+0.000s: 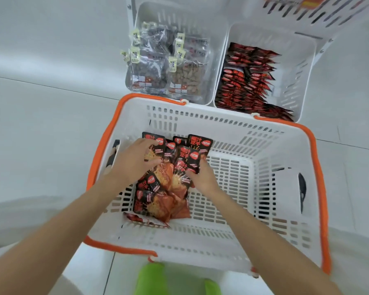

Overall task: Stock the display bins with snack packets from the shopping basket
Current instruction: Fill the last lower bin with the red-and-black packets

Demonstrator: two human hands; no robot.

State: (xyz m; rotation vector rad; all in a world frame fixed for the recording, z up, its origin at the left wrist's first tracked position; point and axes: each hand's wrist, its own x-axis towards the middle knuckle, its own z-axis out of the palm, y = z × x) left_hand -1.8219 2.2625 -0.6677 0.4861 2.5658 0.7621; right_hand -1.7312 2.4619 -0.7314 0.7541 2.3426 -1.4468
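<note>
A white shopping basket (232, 122) with orange handles fills the middle of the view. Several black-and-red snack packets (158, 201) lie heaped in its left half. My left hand (134, 160) lies on the pile's upper left, fingers curled over a packet (152, 139). At the pile's right side my right hand (202, 177) pinches the lower edge of another packet (188, 158). Beyond the basket stand two white display bins: the right bin (303, 71) holds rows of red-and-black packets (245, 81), the left bin (213, 60) holds clear bags of nuts (168, 67).
The basket's right half shows only its slotted floor. A third white bin (320, 13) sits at the top right. A green object (151, 279) pokes out below the basket's near edge. White tiled floor surrounds everything.
</note>
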